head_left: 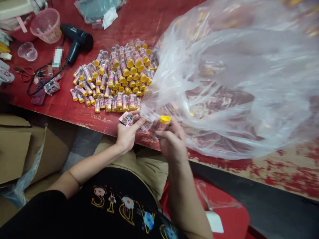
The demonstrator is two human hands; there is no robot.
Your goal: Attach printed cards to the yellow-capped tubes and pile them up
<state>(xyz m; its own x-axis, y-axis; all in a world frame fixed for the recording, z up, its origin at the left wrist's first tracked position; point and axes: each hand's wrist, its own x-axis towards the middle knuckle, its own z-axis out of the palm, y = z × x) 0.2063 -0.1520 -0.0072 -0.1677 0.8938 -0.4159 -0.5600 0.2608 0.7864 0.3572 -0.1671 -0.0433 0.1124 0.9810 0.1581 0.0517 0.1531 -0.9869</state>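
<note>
Above the table's front edge, my left hand (127,134) is closed on small printed cards (126,119) and what looks like a clear plastic sleeve (147,124). Beside it on the right, my right hand (173,139) grips a small clear tube (164,123) with a yellow cap facing up. Part of that tube is hidden by my fingers. Just beyond both hands lies a pile of similar yellow-capped tubes (122,76) with pink labels, some stacked on others.
A large translucent plastic bag (224,83) covers the right of the red table (64,114). At the left lie a hair dryer (76,41), a pink basket (47,25), red-handled scissors (25,74) and a clear cup (27,51). Cardboard boxes (15,149) stand below left; a red stool (226,212) is below right.
</note>
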